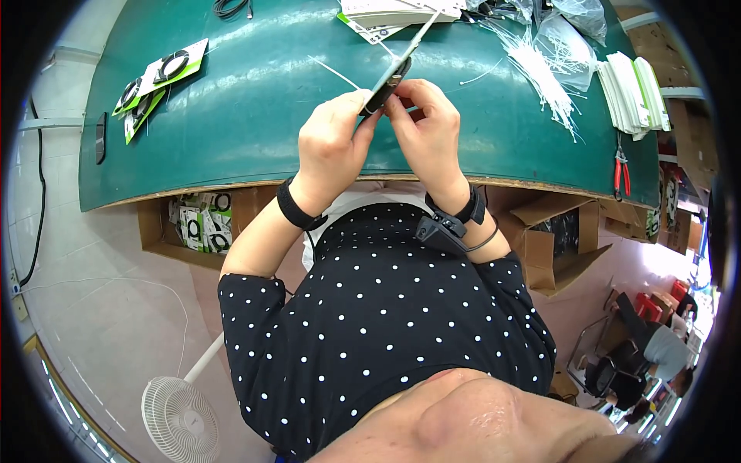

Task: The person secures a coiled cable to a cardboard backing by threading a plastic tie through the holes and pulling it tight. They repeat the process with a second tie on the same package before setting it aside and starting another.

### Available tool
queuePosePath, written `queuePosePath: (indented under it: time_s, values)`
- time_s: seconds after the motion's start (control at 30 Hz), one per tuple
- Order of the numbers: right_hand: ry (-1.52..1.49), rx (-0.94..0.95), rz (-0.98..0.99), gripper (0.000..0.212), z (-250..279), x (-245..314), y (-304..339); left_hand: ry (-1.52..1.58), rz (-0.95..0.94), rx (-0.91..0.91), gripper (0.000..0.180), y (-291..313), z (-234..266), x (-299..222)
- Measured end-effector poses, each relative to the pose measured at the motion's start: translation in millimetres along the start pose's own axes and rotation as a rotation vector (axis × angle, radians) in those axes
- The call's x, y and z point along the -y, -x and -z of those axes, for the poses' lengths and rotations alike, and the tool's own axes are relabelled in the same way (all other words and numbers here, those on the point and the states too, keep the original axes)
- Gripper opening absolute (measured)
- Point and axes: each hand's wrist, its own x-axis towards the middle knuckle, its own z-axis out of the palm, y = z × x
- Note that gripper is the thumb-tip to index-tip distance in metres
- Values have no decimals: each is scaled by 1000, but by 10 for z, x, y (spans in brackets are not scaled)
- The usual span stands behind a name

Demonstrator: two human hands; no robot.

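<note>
A backing card (403, 60) is tilted up on edge above the table, with a black coiled cable (384, 94) against its lower part. My left hand (330, 137) is closed on the card's near end, thumb and fingers pinching it. My right hand (428, 127) is closed too, its fingertips pinched at the cable on the card's right side. Whatever thin thing lies between those fingertips is too small to make out. A white cable tie (333, 72) sticks out just beyond my left hand.
Carded cables (171, 68) lie at the left of the green table (247, 116). Loose white cable ties (540, 77), stacked cards (629, 96) and red-handled cutters (621, 170) are at the right. More cards (370, 11) lie at the back. Open cardboard boxes (540, 251) stand below the table's edge.
</note>
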Motion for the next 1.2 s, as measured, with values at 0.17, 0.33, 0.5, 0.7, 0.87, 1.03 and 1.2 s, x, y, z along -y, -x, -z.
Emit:
queuePosePath:
  time_s: [0.17,0.33,0.5,0.7,0.87,1.03,1.2]
  values:
    - [-182,-3,-169,8,-52,-111,-28,-118,-92,30,35,26,-4,31]
    - [-381,82,-323,6,59,-17,-9,-175,-142,2,36,28,57,27]
    - [-279,-130,53,6,-5,-28,53,-182,-202,-1,35,-27,107,-17]
    - [-374,8,-139,6,-22,-84,18,-12,-55,-13,29,-31,88,-70]
    - [-271,41,-124,7,-23,-77,4,153,124,-12,24,21,83,-77]
    - [-220,44,-144,7,-32,-31,24,393,479,65,24,13,103,-94]
    - [-96,10,-12,9,-34,-31,-15,242,305,45,24,-10,93,-57]
